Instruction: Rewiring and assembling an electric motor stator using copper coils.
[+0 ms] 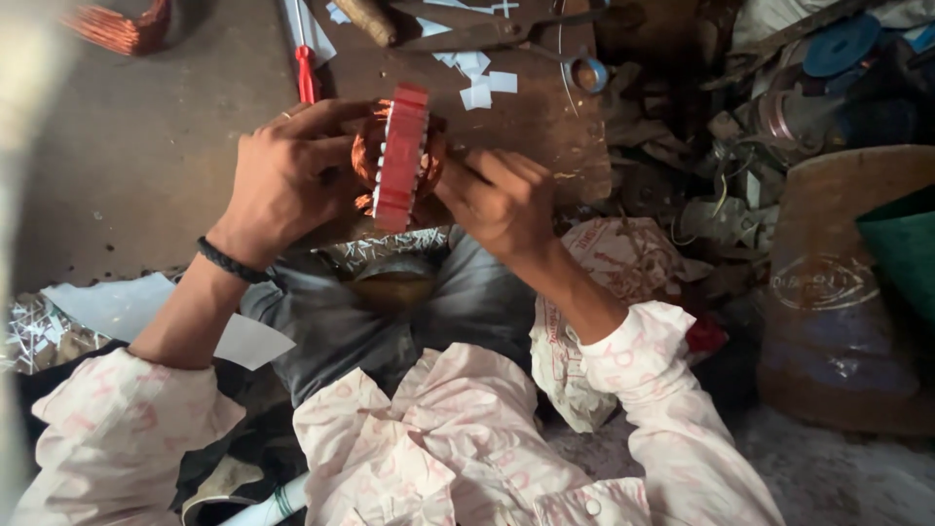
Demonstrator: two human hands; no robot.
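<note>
A round motor stator point(400, 156) with a red outer rim and copper wire windings stands on edge between my hands, above a brown wooden board point(526, 127). My left hand point(287, 180) grips its left side, fingers curled over the copper coil. My right hand point(502, 200) holds the right side, fingers pressed against the windings. A black braided band circles my left wrist point(232, 260). Both sleeves are pale with a pink print.
A red-handled tool point(306, 73) and white paper scraps point(477, 83) lie on the board. A copper coil point(122, 24) sits at the top left. Cluttered metal parts point(779, 117) fill the right, with a rusty round lid point(838, 282) and crumpled printed sacking point(614, 263).
</note>
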